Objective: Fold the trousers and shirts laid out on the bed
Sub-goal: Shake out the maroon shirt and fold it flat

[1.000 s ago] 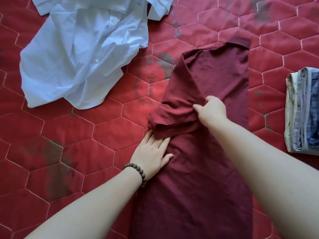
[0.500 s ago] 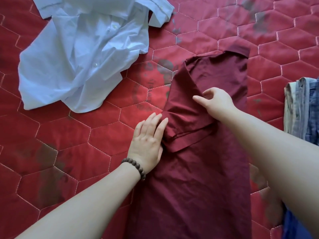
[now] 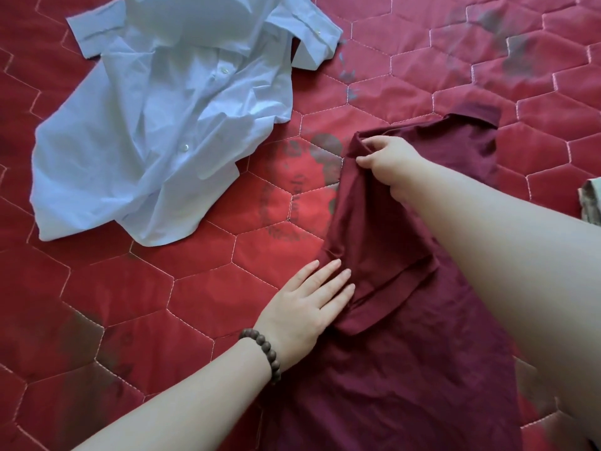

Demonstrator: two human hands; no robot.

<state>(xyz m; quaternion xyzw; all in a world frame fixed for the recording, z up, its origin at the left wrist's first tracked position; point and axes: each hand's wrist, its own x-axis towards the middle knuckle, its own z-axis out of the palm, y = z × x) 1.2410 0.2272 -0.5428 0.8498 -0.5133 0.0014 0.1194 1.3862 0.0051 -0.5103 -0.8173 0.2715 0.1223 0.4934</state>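
Maroon shirt (image 3: 406, 369) is lying lengthwise on the red quilted bed (image 3: 146, 304), right of centre, its collar end pointing away from the person. Its left side is folded inward, with the short sleeve lying across the body of the garment.

Right hand (image 3: 390, 164) is pinching the folded edge near the shoulder: thumb and fingers curled around a ridge of cloth, the grip closed on the fabric.

Left hand (image 3: 309, 304) is resting flat, fingers straight and together, pressing on the shirt's left edge by the sleeve hem. Grip fully open, holding nothing. A dark bead bracelet (image 3: 263, 351) is sitting on that wrist.

Light blue shirt (image 3: 156, 125) is lying crumpled and unfolded at upper left, well apart from the maroon one.

Edge of a folded garment (image 3: 590, 203) is showing at the right border.
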